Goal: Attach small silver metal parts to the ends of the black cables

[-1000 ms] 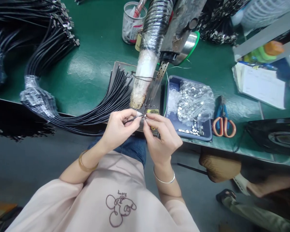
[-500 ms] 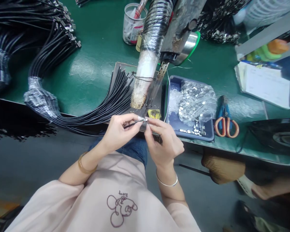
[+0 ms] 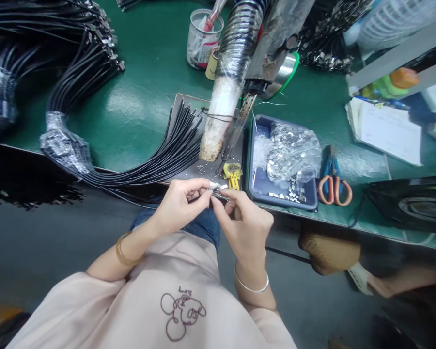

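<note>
A small metal connector sits between the two hands' fingertips, just off the near edge of the board. It and both hands have drawn back toward the body since half a second ago, away from the iron; the connector is now apart from the hot end, and the yellow clip shows more fully on the board.

The left hand pinches the connector with thumb and forefinger brought together, a pale wrap on the forefinger tip; whether a cable lies inside that grip cannot be told. The right hand meets it from the other side, thumb and forefinger nearly together, but what it has hold of is too small to make out.

The board is flat, dull grey and speckled with bright crumbs. Glossy black cables fan over it, round and bendy. Above hangs a duct, ribbed silver higher up, its white mouth scorched brown. To the right, a blue plastic tray holds a crinkled clear bag of shiny connectors, beside orange-handled pliers on the smooth green bench
</note>
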Demonstrator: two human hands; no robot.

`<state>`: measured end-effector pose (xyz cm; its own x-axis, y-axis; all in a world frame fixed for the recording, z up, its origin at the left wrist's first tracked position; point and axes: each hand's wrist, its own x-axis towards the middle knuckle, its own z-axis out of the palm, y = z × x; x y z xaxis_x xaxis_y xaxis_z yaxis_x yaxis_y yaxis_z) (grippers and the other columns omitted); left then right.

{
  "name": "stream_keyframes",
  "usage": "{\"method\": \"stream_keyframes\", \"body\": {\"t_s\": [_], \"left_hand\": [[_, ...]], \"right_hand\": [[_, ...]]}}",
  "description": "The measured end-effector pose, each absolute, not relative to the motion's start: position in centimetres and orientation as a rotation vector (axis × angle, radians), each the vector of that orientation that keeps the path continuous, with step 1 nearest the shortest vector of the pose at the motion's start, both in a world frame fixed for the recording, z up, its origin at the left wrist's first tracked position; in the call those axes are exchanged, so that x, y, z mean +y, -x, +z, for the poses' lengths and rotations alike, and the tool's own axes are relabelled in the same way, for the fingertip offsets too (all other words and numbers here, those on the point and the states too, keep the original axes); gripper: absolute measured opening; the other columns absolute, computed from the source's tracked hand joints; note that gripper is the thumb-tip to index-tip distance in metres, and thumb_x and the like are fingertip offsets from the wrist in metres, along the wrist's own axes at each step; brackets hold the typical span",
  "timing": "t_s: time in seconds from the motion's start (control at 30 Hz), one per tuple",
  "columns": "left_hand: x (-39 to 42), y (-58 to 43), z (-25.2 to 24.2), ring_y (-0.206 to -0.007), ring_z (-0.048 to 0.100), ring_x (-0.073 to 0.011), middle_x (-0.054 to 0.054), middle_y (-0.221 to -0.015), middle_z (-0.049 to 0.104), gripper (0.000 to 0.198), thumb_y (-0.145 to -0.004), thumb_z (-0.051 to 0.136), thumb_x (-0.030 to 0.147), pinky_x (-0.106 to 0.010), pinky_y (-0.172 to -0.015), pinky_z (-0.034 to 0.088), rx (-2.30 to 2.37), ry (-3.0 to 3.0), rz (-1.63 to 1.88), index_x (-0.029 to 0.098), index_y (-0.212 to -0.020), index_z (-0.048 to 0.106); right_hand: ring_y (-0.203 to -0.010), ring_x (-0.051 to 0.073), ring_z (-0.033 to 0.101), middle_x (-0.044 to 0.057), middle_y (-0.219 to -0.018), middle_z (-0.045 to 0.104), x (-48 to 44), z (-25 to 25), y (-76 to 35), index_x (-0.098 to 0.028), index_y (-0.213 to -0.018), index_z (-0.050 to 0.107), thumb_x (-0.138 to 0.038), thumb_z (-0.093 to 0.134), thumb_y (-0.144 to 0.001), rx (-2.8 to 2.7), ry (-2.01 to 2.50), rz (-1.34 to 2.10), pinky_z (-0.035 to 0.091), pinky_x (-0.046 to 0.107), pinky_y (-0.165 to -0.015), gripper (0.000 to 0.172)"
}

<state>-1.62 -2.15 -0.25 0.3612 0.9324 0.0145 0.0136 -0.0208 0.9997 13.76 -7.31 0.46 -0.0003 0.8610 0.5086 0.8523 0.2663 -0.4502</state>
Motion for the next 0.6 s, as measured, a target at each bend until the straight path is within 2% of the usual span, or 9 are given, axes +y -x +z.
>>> {"method": "stream_keyframes", "body": {"t_s": [0.07, 0.17, 0.3, 0.37, 0.43, 0.53, 0.6], "left_hand": [[-2.3, 1.6, -0.4, -0.051, 0.049, -0.0075, -0.001, -0.061, 0.065, 0.018, -0.084, 0.060, 0.019, -0.019, -0.051, 0.041, 0.960, -1.518, 0.975, 0.011, -0.084, 0.076], [-2.4, 1.8, -0.7, -0.051, 0.048, -0.0075, -0.001, -0.062, 0.066, 0.020, -0.085, 0.058, 0.017, -0.019, -0.051, 0.041, 0.926, -1.594, 0.996, 0.010, -0.087, 0.077], [-2.7, 2.0, -1.2, -0.049, 0.049, -0.0082, -0.001, -0.060, 0.068, 0.018, -0.088, 0.060, 0.016, -0.019, -0.047, 0.039, 0.851, -1.613, 0.950, 0.010, -0.087, 0.078], [-3.0, 1.9, -1.2, -0.054, 0.057, -0.0104, -0.005, -0.068, 0.074, 0.014, -0.088, 0.067, 0.018, -0.020, -0.051, 0.043, 0.812, -1.637, 0.951, 0.012, -0.086, 0.079], [-3.3, 1.8, -0.9, -0.062, 0.065, -0.0133, -0.008, -0.077, 0.079, 0.013, -0.089, 0.070, 0.021, -0.022, -0.058, 0.049, 0.710, -1.687, 0.913, 0.014, -0.083, 0.079], [-3.2, 1.8, 0.1, -0.065, 0.069, -0.0147, -0.008, -0.077, 0.080, 0.015, -0.090, 0.069, 0.020, -0.022, -0.062, 0.050, 0.524, -1.749, 0.752, 0.016, -0.080, 0.080], [-2.9, 2.0, 0.8, -0.062, 0.067, -0.0139, -0.007, -0.074, 0.078, 0.016, -0.090, 0.070, 0.022, -0.022, -0.058, 0.047, 0.464, -1.702, 0.636, 0.016, -0.078, 0.080]], "right_hand": [[-0.044, 0.005, 0.050, -0.006, -0.055, 0.059, -6.9, 0.2, -13.4, -0.018, -0.085, 0.068, -0.023, 0.062, -0.096, -1.840, 1.549, -0.018, 0.039, 0.018, -0.051, 0.014], [-0.043, 0.005, 0.047, -0.005, -0.058, 0.063, -7.1, 0.5, -13.4, -0.019, -0.080, 0.068, -0.020, 0.062, -0.095, -1.783, 1.549, 0.160, 0.039, 0.019, -0.049, 0.016], [-0.049, 0.009, 0.057, -0.003, -0.068, 0.071, -8.9, 2.9, -15.2, -0.022, -0.079, 0.071, -0.021, 0.066, -0.092, -1.596, 1.513, 0.398, 0.045, 0.022, -0.049, 0.014], [-0.051, 0.012, 0.061, -0.001, -0.072, 0.074, -9.8, 4.3, -16.6, -0.023, -0.082, 0.073, -0.021, 0.067, -0.091, -1.581, 1.565, 0.390, 0.049, 0.024, -0.051, 0.012], [-0.046, 0.011, 0.059, -0.003, -0.067, 0.072, -10.1, 5.0, -18.3, -0.024, -0.084, 0.074, -0.026, 0.068, -0.091, -1.628, 1.699, 0.332, 0.047, 0.025, -0.049, 0.009], [-0.051, 0.014, 0.062, -0.002, -0.059, 0.067, -8.7, 4.4, -21.0, -0.023, -0.082, 0.070, -0.038, 0.062, -0.095, -1.575, 1.906, 0.081, 0.047, 0.026, -0.055, 0.022], [-0.049, 0.015, 0.057, -0.001, -0.054, 0.060, -6.8, 3.2, -22.6, -0.022, -0.078, 0.069, -0.048, 0.059, -0.094, -1.655, 1.963, -0.004, 0.042, 0.029, -0.054, 0.032]]}}
